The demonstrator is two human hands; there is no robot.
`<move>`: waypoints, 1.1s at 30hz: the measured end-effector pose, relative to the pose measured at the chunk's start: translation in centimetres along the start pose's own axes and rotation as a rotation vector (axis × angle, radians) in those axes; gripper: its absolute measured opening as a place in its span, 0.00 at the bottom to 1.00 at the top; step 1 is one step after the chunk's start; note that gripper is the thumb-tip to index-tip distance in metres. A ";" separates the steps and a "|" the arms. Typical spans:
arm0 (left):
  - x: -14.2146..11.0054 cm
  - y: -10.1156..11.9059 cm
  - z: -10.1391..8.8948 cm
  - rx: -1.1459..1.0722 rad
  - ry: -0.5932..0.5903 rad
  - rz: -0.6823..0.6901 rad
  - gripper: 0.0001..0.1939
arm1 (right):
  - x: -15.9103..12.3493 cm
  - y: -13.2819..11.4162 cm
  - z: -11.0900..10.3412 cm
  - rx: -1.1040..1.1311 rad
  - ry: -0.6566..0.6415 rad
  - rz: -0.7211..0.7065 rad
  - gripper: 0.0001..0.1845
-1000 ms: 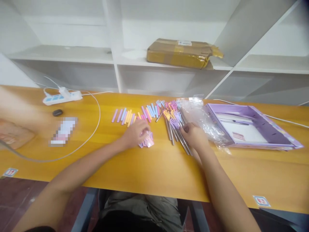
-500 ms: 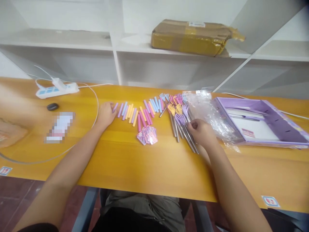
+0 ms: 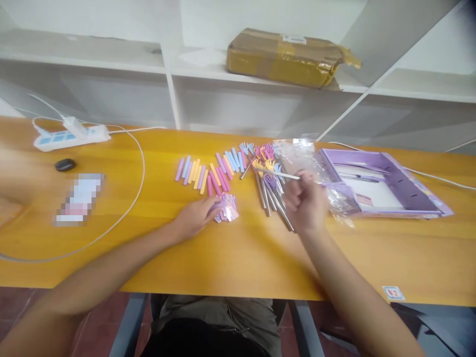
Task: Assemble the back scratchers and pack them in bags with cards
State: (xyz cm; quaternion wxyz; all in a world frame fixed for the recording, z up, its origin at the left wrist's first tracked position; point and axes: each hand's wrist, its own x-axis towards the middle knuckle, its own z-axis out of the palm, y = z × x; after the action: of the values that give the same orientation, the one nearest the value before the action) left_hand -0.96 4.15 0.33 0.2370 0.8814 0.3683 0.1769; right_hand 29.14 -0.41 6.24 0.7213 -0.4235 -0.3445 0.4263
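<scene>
My left hand [image 3: 195, 216] is closed around a purple tube [image 3: 220, 203], largely covered by the fingers, just over a pile of shiny pink cards [image 3: 231, 212]. My right hand [image 3: 305, 201] grips a back scratcher by its metal rod [image 3: 278, 173]. The rod points left, and a blurred purple head shows past the right side of the hand. Below and left of it lie several back scratchers [image 3: 270, 196] with yellow, purple, pink and blue claw heads. A row of coloured tubes [image 3: 201, 173] in purple, blue, yellow and pink lies left of them.
Clear plastic bags [image 3: 301, 153] lie behind my right hand, beside a purple open box [image 3: 399, 214]. At the left are a power strip [image 3: 74, 138], a black oval object [image 3: 65, 164], a blurred-out phone-shaped item [image 3: 80, 198] and a looping cable. A taped carton [image 3: 282, 59] rests on the shelf.
My left hand has brought a purple tube from the row's left end to the card pile. My right hand has lifted a back scratcher off the group and turned its rod leftward.
</scene>
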 end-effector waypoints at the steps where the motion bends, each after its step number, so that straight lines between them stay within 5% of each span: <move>1: -0.5 0.2 0.6 0.008 -0.022 0.046 0.20 | -1.1 1.2 1.4 0.033 -0.020 0.027 0.20; 4: -1.4 -0.2 0.9 0.018 -0.020 0.164 0.20 | -3.7 4.7 3.7 0.098 -0.024 0.074 0.23; 7: -1.5 -0.9 -0.1 -0.050 -0.021 0.194 0.19 | -4.8 6.4 3.4 0.124 -0.011 0.093 0.22; 14: -1.2 -1.2 -0.5 -0.175 -0.028 0.144 0.17 | -4.4 6.1 2.2 0.080 -0.100 0.162 0.21; 22: -1.2 -0.8 -0.4 -0.214 0.067 0.259 0.17 | -4.4 6.7 1.8 0.128 -0.130 0.196 0.18; 33: -1.2 -1.0 0.1 -0.095 0.206 0.222 0.13 | -4.7 7.0 1.6 -0.075 -0.226 0.060 0.20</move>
State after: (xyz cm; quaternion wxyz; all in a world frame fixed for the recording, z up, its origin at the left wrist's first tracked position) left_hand -2.28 3.86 -0.45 0.2183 0.8818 0.2822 0.3086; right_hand 23.65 -2.23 -0.06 0.6485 -0.4095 -0.4264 0.4796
